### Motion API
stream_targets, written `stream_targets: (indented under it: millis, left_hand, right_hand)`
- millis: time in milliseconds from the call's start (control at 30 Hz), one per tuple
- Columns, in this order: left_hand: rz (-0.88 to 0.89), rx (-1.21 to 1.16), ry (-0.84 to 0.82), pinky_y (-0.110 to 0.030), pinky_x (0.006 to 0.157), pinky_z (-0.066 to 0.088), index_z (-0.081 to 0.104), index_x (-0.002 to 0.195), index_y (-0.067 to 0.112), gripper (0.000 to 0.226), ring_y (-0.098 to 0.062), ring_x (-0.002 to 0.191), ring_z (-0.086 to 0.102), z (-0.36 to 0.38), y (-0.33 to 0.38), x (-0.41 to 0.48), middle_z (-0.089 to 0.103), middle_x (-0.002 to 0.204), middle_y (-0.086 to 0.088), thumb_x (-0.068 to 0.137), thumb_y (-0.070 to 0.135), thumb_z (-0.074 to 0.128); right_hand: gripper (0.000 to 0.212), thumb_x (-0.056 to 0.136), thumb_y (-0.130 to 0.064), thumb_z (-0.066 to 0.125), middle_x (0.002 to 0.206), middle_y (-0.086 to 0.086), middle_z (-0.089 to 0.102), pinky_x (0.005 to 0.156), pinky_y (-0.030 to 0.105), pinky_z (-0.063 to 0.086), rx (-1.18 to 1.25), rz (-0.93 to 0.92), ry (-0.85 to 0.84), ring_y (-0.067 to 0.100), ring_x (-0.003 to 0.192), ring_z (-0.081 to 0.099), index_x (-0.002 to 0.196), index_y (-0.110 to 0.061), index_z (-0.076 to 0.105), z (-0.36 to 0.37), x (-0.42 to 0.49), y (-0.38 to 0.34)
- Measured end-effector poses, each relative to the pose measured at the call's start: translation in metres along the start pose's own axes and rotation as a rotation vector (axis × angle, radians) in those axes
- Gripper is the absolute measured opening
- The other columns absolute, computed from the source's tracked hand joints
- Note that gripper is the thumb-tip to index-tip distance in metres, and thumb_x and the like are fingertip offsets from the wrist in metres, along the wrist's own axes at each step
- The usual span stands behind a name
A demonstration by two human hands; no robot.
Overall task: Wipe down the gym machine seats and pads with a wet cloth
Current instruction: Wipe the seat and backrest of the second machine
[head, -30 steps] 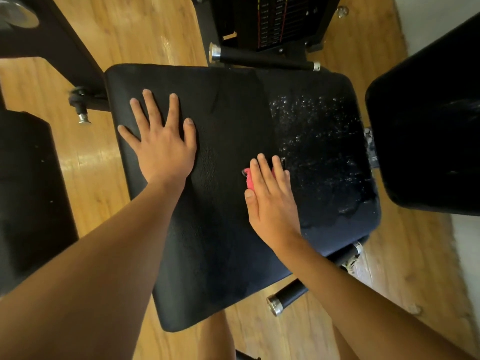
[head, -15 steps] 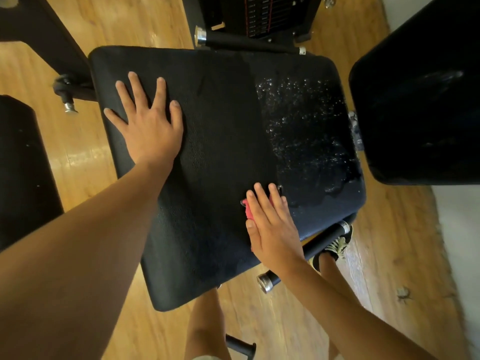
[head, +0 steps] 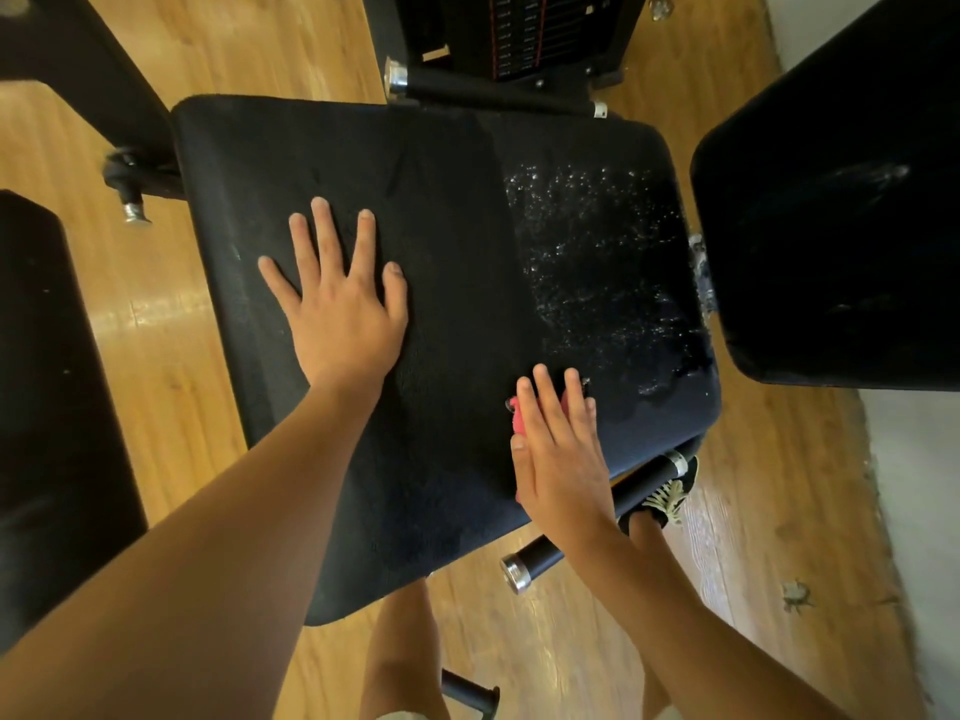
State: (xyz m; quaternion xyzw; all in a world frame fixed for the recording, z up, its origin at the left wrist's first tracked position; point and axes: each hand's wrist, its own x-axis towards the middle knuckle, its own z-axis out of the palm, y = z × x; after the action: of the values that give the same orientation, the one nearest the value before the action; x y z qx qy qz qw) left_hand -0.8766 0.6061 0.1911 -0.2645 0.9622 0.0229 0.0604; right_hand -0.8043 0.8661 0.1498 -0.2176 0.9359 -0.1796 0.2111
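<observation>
Cloth (head: 518,421) lies beneath flat right fingers (head: 546,402) (on seat (head: 447,241))

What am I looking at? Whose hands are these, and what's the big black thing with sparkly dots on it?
You're looking through a camera worn on a person's head, pointing down, so both arms are their own. The big black thing is the padded seat of a gym machine, above a wooden floor. The left hand lies flat on the seat, fingers spread. The right hand presses a pink cloth flat against the seat; only a bit of cloth peeks out beside the fingers. The sparkly dots look like water drops on the seat's right part. Another black pad sits further right.
</observation>
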Motion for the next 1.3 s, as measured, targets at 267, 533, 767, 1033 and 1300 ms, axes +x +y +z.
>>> stream_targets:
  millis: [267, 533, 767, 1033, 1300]
  left_hand:
    - [-0.011, -0.004, -0.002, -0.063, 0.123, 0.001, 0.019, 0.162, 0.03, 0.058, -0.029, 0.158, -0.002, 0.0, 0.001, 0.0, 0.005, 0.171, -0.008, 0.107, 0.049, 0.023]
    - [-0.012, 0.005, 0.005, -0.064, 0.122, 0.002, 0.023, 0.161, 0.029, 0.057, -0.03, 0.158, 0.0, 0.0, 0.002, 0.002, 0.007, 0.171, -0.009, 0.106, 0.046, 0.028]
    - [-0.019, 0.022, -0.002, -0.065, 0.122, 0.003, 0.023, 0.161, 0.029, 0.058, -0.03, 0.158, 0.0, 0.001, 0.002, 0.003, 0.007, 0.171, -0.009, 0.105, 0.046, 0.026]
    - [-0.016, 0.014, 0.006, -0.066, 0.122, 0.004, 0.026, 0.16, 0.029, 0.059, -0.03, 0.158, 0.001, 0.002, 0.003, 0.004, 0.009, 0.171, -0.01, 0.104, 0.045, 0.026]
    - [-0.017, 0.004, 0.014, -0.066, 0.121, 0.004, 0.027, 0.16, 0.028, 0.059, -0.03, 0.158, 0.002, 0.002, 0.003, 0.004, 0.01, 0.17, -0.01, 0.104, 0.044, 0.027]
  right_hand:
    - [0.055, 0.11, -0.034, 0.024, 0.171, -0.002, 0.012, 0.127, 0.05, 0.009, -0.019, -0.081, 0.024, 0.029, 0.16, 0.001, 0.162, -0.019, 0.012, -0.009, 0.033, -0.001]
    - [0.056, 0.111, -0.033, 0.026, 0.173, 0.002, 0.013, 0.129, 0.048, 0.004, 0.0, -0.1, 0.047, 0.029, 0.16, -0.003, 0.163, -0.016, 0.013, -0.03, 0.09, -0.007]
    - [0.056, 0.111, -0.032, 0.025, 0.173, 0.003, 0.011, 0.128, 0.046, -0.001, 0.014, -0.051, 0.107, 0.028, 0.16, -0.003, 0.164, -0.017, 0.016, -0.061, 0.198, -0.025]
    - [0.057, 0.11, -0.042, 0.025, 0.173, 0.005, 0.015, 0.128, 0.048, 0.001, -0.019, -0.034, 0.138, 0.032, 0.16, 0.002, 0.164, -0.025, 0.023, -0.087, 0.29, -0.034]
    - [0.055, 0.111, -0.035, 0.028, 0.173, 0.005, 0.015, 0.127, 0.049, 0.001, -0.089, -0.142, 0.095, 0.033, 0.16, 0.003, 0.164, -0.028, 0.019, -0.092, 0.289, -0.019]
